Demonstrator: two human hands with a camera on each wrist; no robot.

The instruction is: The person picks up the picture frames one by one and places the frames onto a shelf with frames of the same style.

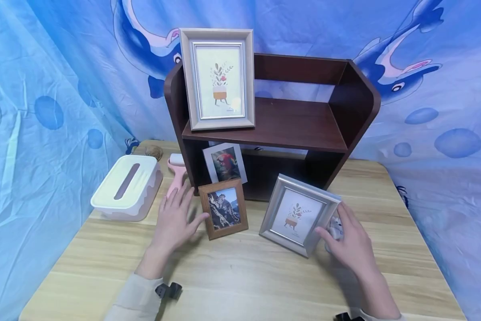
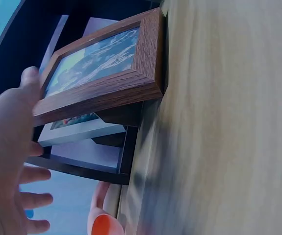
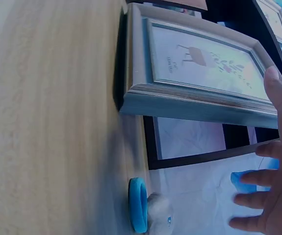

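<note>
My left hand (image 1: 177, 218) is spread beside a brown wooden picture frame (image 1: 224, 209), its thumb at the frame's left edge. That frame stands upright on the table. On the right a silver picture frame (image 1: 300, 215) with a potted-plant print stands leaning back. My right hand (image 1: 350, 240) is at its right edge, thumb by the front and fingers extended apart in the right wrist view (image 3: 258, 200). Whether either thumb touches its frame I cannot tell. Behind the brown frame, a white picture frame (image 1: 225, 164) with a parrot photo stands at the shelf's lower level.
A dark brown shelf (image 1: 296, 120) bears a large beige picture frame (image 1: 217, 80) on its upper left. At left are a white tissue box (image 1: 125, 185), a pink lint roller (image 1: 178, 171) and a twine ball (image 1: 154, 152). A blue ring-shaped object (image 3: 138, 204) lies beyond my right hand.
</note>
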